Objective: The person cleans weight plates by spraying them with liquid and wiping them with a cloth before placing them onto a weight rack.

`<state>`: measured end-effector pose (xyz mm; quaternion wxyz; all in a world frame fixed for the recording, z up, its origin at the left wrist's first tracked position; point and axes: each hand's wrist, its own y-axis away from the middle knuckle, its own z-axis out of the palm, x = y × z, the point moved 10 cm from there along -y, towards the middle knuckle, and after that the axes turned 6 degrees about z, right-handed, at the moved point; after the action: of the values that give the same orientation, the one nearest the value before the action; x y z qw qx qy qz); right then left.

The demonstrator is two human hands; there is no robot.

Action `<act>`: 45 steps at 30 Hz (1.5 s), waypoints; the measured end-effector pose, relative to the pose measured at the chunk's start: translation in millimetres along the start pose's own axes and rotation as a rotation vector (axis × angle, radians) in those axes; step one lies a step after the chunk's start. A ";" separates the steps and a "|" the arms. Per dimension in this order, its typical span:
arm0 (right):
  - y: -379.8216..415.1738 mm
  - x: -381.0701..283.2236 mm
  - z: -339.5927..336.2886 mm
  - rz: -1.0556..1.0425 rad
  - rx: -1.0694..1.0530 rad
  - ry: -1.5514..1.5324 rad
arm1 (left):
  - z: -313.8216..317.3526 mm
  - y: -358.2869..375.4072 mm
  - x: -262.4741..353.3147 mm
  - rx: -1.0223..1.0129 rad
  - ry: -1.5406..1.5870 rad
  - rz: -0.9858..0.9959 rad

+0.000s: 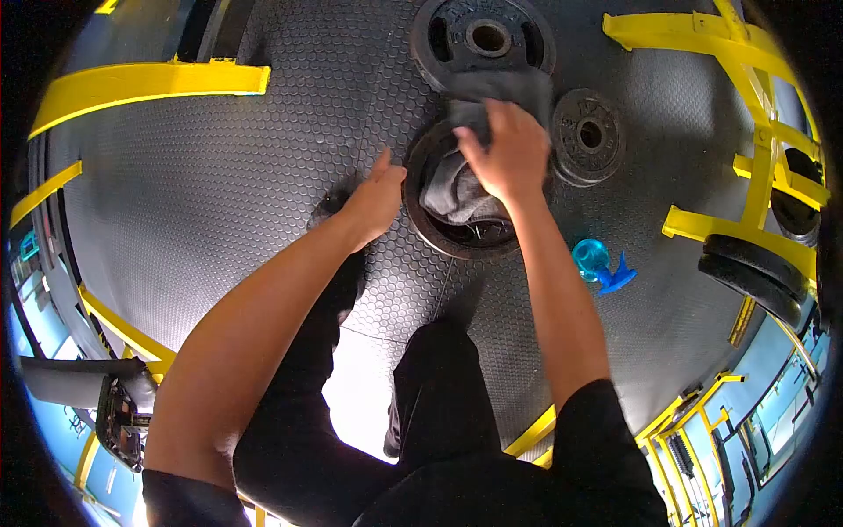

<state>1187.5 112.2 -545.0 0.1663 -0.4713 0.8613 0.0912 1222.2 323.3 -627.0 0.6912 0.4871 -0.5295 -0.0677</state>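
My right hand (pixel 507 154) lies over a dark grey cloth (pixel 457 191), fingers spread and slightly blurred. The cloth is bunched up on the near side, and a flap of it stretches past the fingers toward the top. Under it, a round black weight plate (pixel 421 230) rests on the floor, its middle largely covered. My left hand (pixel 376 206) is at the plate's left rim, fingers curled in and thumb raised, with nothing visible inside. A larger plate (pixel 430 57) lies just beyond, partly overlapped by the cloth, and a smaller plate (pixel 606 132) sits to the right.
A teal spray bottle (pixel 591 257) with a blue trigger is on the studded black floor (pixel 263 167), right of my forearm. Yellow steel frames (pixel 167 83) stand on both sides. Black plates (pixel 755 277) hang on the right frame. My legs straddle the near floor.
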 end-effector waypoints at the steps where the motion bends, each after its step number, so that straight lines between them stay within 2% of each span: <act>1: 10.8 29.8 -2.8 0.195 0.017 0.011 | 2.7 9.7 14.9 0.002 0.001 0.000; 3: 50.7 65.8 -10.2 0.448 0.070 -0.017 | 10.8 33.0 28.6 -0.001 0.115 -0.128; 5: 107.9 97.8 4.2 0.659 0.173 -0.132 | 9.7 33.8 28.3 -0.006 0.106 -0.149; 7: 164.6 91.9 18.2 0.885 0.248 -0.169 | 10.9 33.8 23.2 -0.015 0.099 -0.174; 9: 208.7 58.0 39.1 1.274 0.306 -0.393 | 18.5 35.8 15.7 -0.100 0.095 -0.229; 11: 240.5 3.8 86.1 1.711 0.433 -0.676 | 13.2 38.2 13.9 -0.055 0.097 -0.242; 13: 224.2 -73.1 119.3 2.130 0.357 -1.121 | 7.3 28.8 13.1 -0.051 0.060 -0.148; 14: 204.9 -90.1 130.5 2.204 0.375 -1.262 | -7.8 13.7 1.8 -0.034 -0.177 -0.056; 15: 185.6 -102.9 143.0 2.270 0.391 -1.406 | -12.7 12.1 6.6 -0.038 -0.192 -0.058; 16: 175.2 -104.5 154.2 2.276 0.389 -1.421 | -20.9 11.0 15.4 -0.010 -0.160 -0.047; 17: 158.1 -109.4 170.0 2.245 0.481 -1.642 | -28.6 8.6 24.7 0.020 -0.124 -0.033; 18: 144.4 -112.9 183.2 2.199 0.578 -1.854 | -39.3 0.5 32.8 0.084 -0.121 0.118; 19: 103.3 -107.2 151.7 1.943 0.524 -1.971 | -42.8 0.8 40.2 0.078 -0.122 0.114; 21: 65.7 -97.3 140.9 1.777 0.513 -2.076 | -54.4 3.6 72.4 0.107 -0.214 0.193; 23: 44.6 -54.7 96.8 1.669 0.503 -1.734 | -57.4 -4.8 78.3 0.083 -0.116 0.247; 25: 7.8 -36.5 62.2 1.444 0.593 -2.119 | -38.2 7.3 87.7 -0.009 -0.015 0.081; 26: 13.7 -24.9 54.0 1.439 0.600 -2.111 | -32.9 9.2 87.8 -0.043 -0.004 0.084; 28: 10.4 -21.2 25.8 1.124 0.343 -2.130 | -23.9 8.7 83.4 -0.119 -0.042 0.048; 29: 23.7 -25.7 14.8 1.088 0.250 -2.166 | -15.9 9.6 76.8 -0.182 -0.084 0.003; 30: 40.4 -34.7 0.1 1.049 0.153 -2.200 | -16.8 9.6 75.7 -0.127 -0.151 0.035; 31: 65.6 -33.1 -6.5 1.067 0.102 -2.076 | -18.7 6.4 64.1 -0.133 -0.151 0.038; 33: 124.6 -26.5 -9.4 1.144 -0.022 -1.848 | -15.1 6.7 75.0 -0.212 -0.545 0.464; 34: 158.3 -20.8 -7.5 1.204 -0.093 -1.742 | -23.1 -4.2 55.5 -0.180 -0.642 0.169; 35: 189.8 -12.4 -1.6 1.169 -0.167 -1.595 | -19.8 -0.3 53.5 -0.180 -0.639 0.171; 37: 229.5 -1.7 -8.4 1.080 -0.370 -1.253 | -15.0 16.1 63.1 -0.106 -0.624 0.336; 38: 241.5 2.6 -14.8 1.022 -0.493 -1.056 | -8.8 24.2 61.1 -0.164 -0.674 0.216; 39: 255.2 11.8 -13.3 1.021 -0.490 -1.057 | -5.7 29.0 57.0 -0.163 -0.676 0.219; 41: 284.3 25.2 9.1 0.886 -0.687 -0.819 | 23.0 48.3 62.4 -0.281 -0.894 0.507; 42: 288.1 33.8 9.3 0.889 -0.683 -0.821 | 37.5 58.7 65.1 -0.296 -1.069 0.564; 43: 278.7 36.6 1.7 0.646 -0.676 -0.507 | 42.8 62.2 63.6 -0.300 -1.071 0.567; 44: 270.2 34.1 -4.9 0.398 -0.653 -0.194 | 57.2 72.4 68.9 -0.344 -1.155 0.730; 45: 266.9 41.7 -4.9 0.401 -0.652 -0.194 | 70.0 83.1 72.5 -0.388 -1.234 0.893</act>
<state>940.9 222.0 -555.9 0.0674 -0.3111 0.8425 0.4347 1162.4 279.9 -519.2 0.3066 -0.0271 -0.9421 -0.1331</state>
